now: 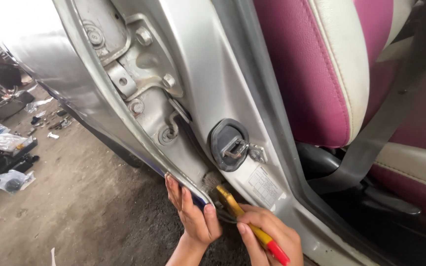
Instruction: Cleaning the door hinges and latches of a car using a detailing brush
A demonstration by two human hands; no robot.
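Observation:
A silver car body pillar (208,79) with bare door hinges (134,59) fills the middle of the head view. My left hand (193,214) grips the lower edge of the silver panel, fingers curled over it. My right hand (272,236) holds a paintbrush (237,209) with a yellow and red handle. Its bristles touch the pillar just below a black door striker (230,145). A white sticker (265,187) sits on the pillar beside the brush.
A magenta and cream car seat (321,74) with a grey seat belt (390,113) lies to the right. Dirty concrete floor (75,207) spreads to the left, with plastic bags, dark parts (6,162) and small scraps at the far left.

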